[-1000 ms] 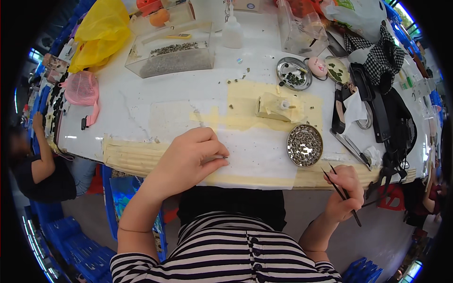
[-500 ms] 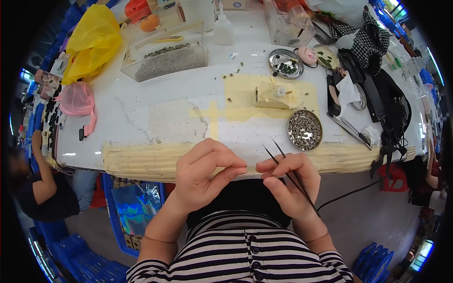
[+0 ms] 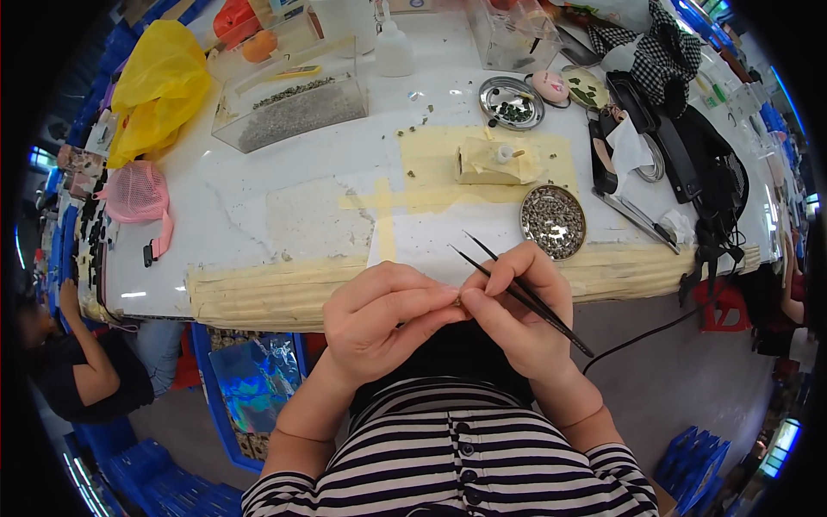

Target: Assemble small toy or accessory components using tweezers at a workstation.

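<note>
Thumb and fingers of my left hand (image 3: 388,319) are pinched together above the table's front edge. My right hand (image 3: 530,323) meets it there, its thumb and forefinger pressed against the left fingertips. Between them is a tiny piece, mostly hidden and too small to name. Black tweezers (image 3: 560,325) lie across my right hand, held by its fingers, tips pointing up and left over a white sheet (image 3: 413,246). Just beyond my right hand sits a round dish (image 3: 552,258) full of small metallic parts. Behind it stands a tape-covered block (image 3: 474,168) with a small white nozzle on top.
A clear box (image 3: 301,129) of small parts stands far left, near a squeeze bottle (image 3: 394,52). A steel dish (image 3: 517,127) holds dark green pieces. Loose tweezers (image 3: 637,226) and a black bag (image 3: 724,172) lie right. A yellow bag (image 3: 164,86) and pink mesh pouch (image 3: 138,194) lie left.
My hands have come together, and the right fingertips now touch the left ones. The tweezers have shifted left with the right hand. The whole view has moved slightly.
</note>
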### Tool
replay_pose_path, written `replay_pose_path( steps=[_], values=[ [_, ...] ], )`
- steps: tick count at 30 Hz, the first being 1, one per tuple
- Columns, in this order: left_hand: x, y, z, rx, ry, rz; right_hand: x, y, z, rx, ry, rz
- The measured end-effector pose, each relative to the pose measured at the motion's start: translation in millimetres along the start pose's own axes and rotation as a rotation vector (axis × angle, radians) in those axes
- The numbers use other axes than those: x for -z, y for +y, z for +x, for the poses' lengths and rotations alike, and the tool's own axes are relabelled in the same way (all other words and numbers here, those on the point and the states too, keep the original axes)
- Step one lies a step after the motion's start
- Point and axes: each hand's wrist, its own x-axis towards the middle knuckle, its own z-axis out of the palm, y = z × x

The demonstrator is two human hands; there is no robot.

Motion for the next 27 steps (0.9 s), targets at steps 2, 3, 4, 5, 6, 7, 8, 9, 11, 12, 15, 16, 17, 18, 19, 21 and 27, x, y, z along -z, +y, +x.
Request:
replay_pose_path(
  steps=[2, 3, 4, 5, 6, 7, 8, 9, 11, 12, 15, 16, 17, 18, 19, 21, 27],
  values=[
    [0, -1, -3, 0.013, 0.003, 0.027, 1, 1, 0, 0.013, 0.006, -0.014],
    [-1, -1, -3, 0.011, 0.004, 0.023, 1, 1, 0, 0.015, 0.006, -0.024],
    [-2, -1, -4, 0.010, 0.006, 0.019, 1, 1, 0, 0.018, 0.006, -0.034],
    [-3, -2, -4, 0.009, 0.007, 0.016, 1, 1, 0, 0.020, 0.004, -0.029],
    [-3, -2, -4, 0.015, 0.013, 0.008, 2, 1, 0, 0.022, 0.001, -0.024],
    [-4, -2, -4, 0.021, 0.019, 0.001, 2, 2, -1, 0.024, -0.001, -0.018],
    [-5, -3, -4, 0.028, 0.025, -0.006, 1, 2, -1, 0.023, 0.002, -0.015],
    [-5, -3, -5, 0.037, 0.026, -0.016, 1, 2, -1, 0.023, 0.006, -0.013],
    [-5, -3, -7, 0.056, 0.028, -0.034, 0, 3, -2, 0.015, 0.008, 0.001],
    [-6, -2, -7, 0.064, 0.028, -0.044, 0, 3, -2, 0.007, 0.006, 0.012],
    [-6, -2, -8, 0.082, 0.031, -0.069, -5, 0, -3, -0.021, 0.029, 0.010],
    [-6, -2, -9, 0.085, 0.034, -0.074, -6, 0, -3, -0.031, 0.040, 0.003],
    [-6, -2, -10, 0.089, 0.037, -0.079, -6, 0, -3, -0.020, 0.034, 0.021],
    [-6, -2, -10, 0.086, 0.039, -0.071, -5, 2, -4, -0.007, 0.028, 0.038],
    [-6, -2, -10, 0.083, 0.041, -0.064, -4, 3, -5, 0.005, 0.023, 0.054],
    [-7, -2, -11, 0.092, 0.049, -0.061, -3, 6, -8, 0.082, 0.041, -0.017],
    [-7, -1, -15, 0.121, 0.077, -0.033, 0, 11, -11, 0.506, 0.063, -0.472]
  ],
)
